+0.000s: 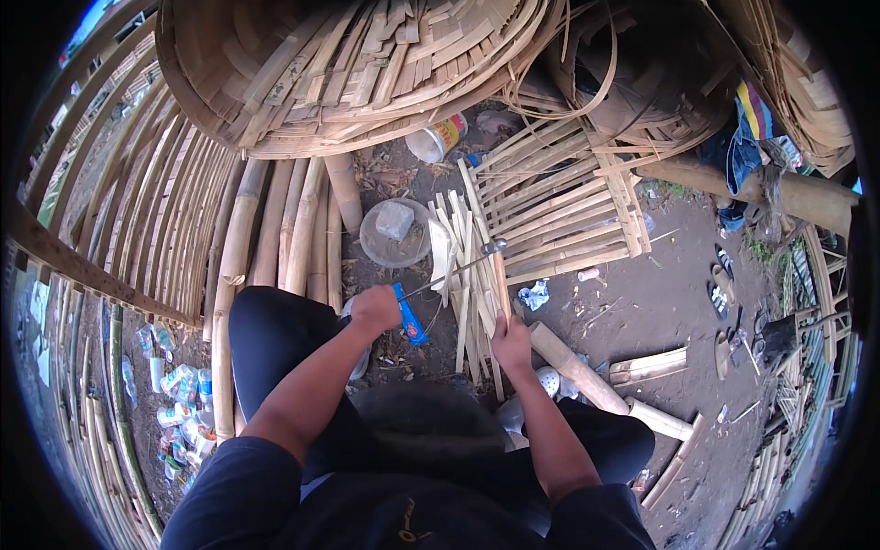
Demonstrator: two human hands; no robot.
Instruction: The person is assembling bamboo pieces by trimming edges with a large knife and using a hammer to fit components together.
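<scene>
My right hand point(511, 343) is closed round the wooden handle of a hammer point(500, 284), whose small metal head points away from me. In my left fist point(378, 309) is one end of a thin, dark, rod-like tool point(451, 275); its grip is hidden by my fingers. The tool slants up to the right, and its far end meets or passes close to the hammer head; I cannot tell whether they touch. Under both lies a loose pile of pale split bamboo strips point(471, 316). A blue packet point(411, 316) lies beside my left hand.
A slatted bamboo panel point(550, 206) lies beyond the strips. Left of it, a round basin point(367, 243) holds a grey block point(394, 220). Large woven baskets point(367, 82) crowd the far side. Bamboo poles point(298, 225) stand left; cut bamboo point(577, 367) and sandals point(721, 353) lie right.
</scene>
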